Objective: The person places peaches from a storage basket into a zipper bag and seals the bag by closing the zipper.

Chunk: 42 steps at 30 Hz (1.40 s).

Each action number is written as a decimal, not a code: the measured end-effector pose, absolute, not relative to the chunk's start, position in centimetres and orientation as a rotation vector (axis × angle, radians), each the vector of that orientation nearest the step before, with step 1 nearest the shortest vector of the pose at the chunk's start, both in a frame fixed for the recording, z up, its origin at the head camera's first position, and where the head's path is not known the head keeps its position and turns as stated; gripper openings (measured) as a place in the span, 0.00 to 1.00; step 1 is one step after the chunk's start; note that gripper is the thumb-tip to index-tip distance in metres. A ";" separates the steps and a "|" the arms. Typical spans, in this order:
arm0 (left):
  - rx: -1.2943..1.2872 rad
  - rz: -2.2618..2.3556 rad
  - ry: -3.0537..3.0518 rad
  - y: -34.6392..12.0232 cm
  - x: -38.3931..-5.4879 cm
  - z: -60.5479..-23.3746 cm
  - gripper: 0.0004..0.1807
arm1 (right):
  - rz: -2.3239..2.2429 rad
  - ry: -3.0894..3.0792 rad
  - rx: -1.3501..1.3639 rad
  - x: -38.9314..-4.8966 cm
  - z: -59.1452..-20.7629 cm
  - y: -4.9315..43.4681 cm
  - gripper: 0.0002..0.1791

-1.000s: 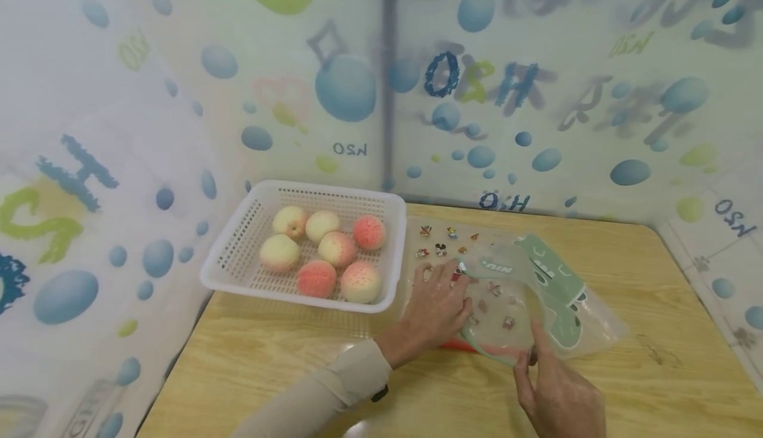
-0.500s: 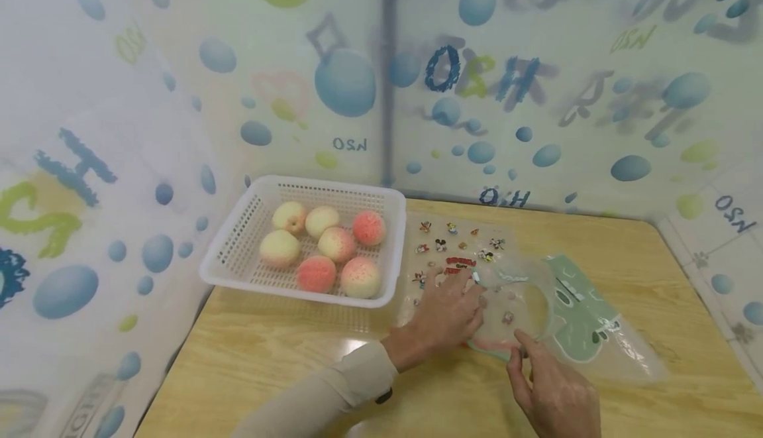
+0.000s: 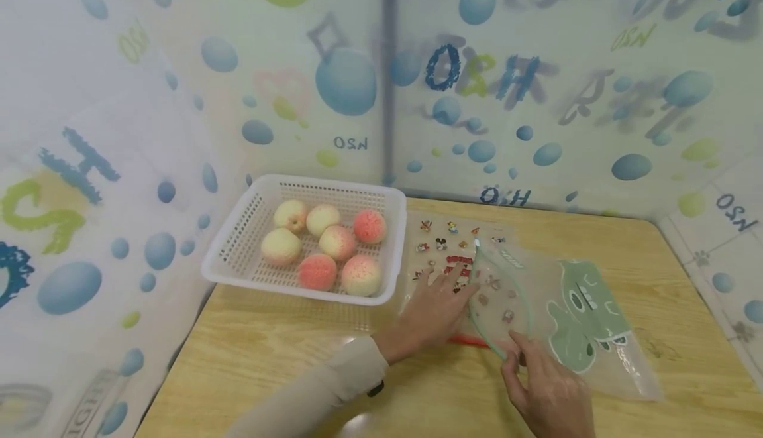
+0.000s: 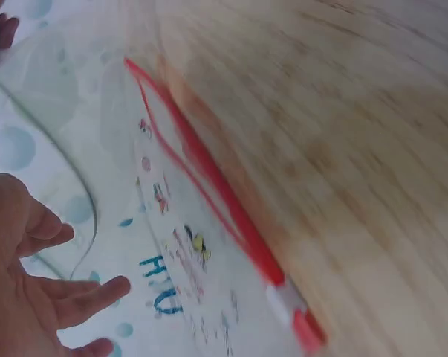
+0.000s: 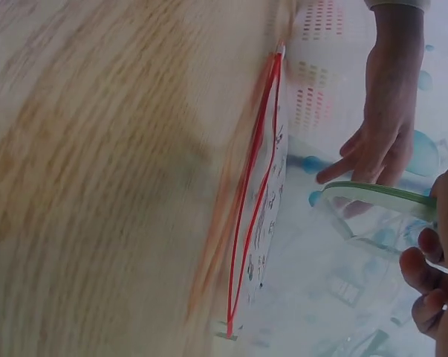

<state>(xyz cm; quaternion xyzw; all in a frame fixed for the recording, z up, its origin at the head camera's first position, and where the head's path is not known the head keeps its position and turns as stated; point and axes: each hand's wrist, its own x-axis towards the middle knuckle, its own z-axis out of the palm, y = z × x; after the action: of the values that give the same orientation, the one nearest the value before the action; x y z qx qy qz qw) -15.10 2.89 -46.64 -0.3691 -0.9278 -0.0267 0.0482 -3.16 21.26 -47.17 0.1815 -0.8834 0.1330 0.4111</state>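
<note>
In the head view, a clear zip pouch with a green dinosaur print (image 3: 587,312) and a green zip edge lies over a second clear pouch with cartoon figures (image 3: 441,244). The green zip edge bows apart into a loop, its white slider (image 3: 477,244) at the far end. My right hand (image 3: 551,388) pinches the near end of this edge between thumb and fingers. My left hand (image 3: 432,309) has its fingers spread over the cartoon pouch, fingertips near the green edge. The left wrist view shows those fingers loosely extended beside the red zip (image 4: 216,186) of the cartoon pouch.
A white perforated basket (image 3: 208,275) holding several peaches (image 3: 317,272) stands left of the pouches on the wooden table (image 3: 286,358). Walls printed with blue bubbles (image 3: 346,83) rise behind the table and along its sides.
The dinosaur pouch has shifted right and spread flatter, and its green mouth has changed shape. My left hand now sits slightly left of the green edge. My right hand keeps its pinch.
</note>
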 end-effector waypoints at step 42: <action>-0.845 -0.220 -3.145 -12.4 -21.3 -42.5 0.19 | 0.327 -2.449 -0.129 -3.6 -47.9 26.7 0.32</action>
<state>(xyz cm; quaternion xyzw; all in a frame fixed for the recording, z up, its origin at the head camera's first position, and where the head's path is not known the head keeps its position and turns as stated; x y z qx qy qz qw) -21.31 -12.38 -42.54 -0.2584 -0.9617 -0.0672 -0.0613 -3.59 26.74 -47.89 -0.0492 -0.9353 0.1248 0.3275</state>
